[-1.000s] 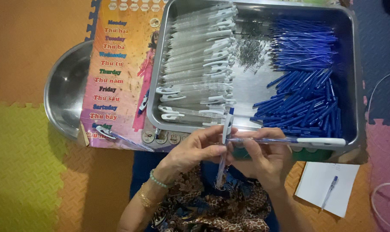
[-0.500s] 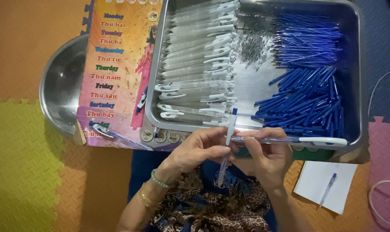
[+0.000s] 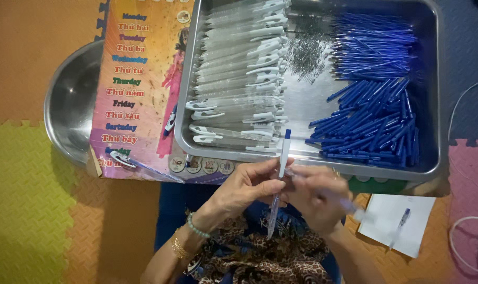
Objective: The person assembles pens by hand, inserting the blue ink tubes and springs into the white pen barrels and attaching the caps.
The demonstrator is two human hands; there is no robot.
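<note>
A floor of coloured foam mats (image 3: 33,210) carries a steel tray (image 3: 439,105) holding clear pen barrels (image 3: 239,68) on its left and blue refills (image 3: 376,105) on its right, with a steel bowl (image 3: 70,110) and a printed board (image 3: 133,89) beside it. Just below the tray's near rim, the left hand (image 3: 244,192) pinches an upright pen (image 3: 279,179), fingers closed around its middle; the work seems best done with that barrel kept steady while parts are lined up with its axis. The right hand (image 3: 315,202), blurred, curls around a second pen (image 3: 349,206) angled out to the right, both wrists low over the lap.
</note>
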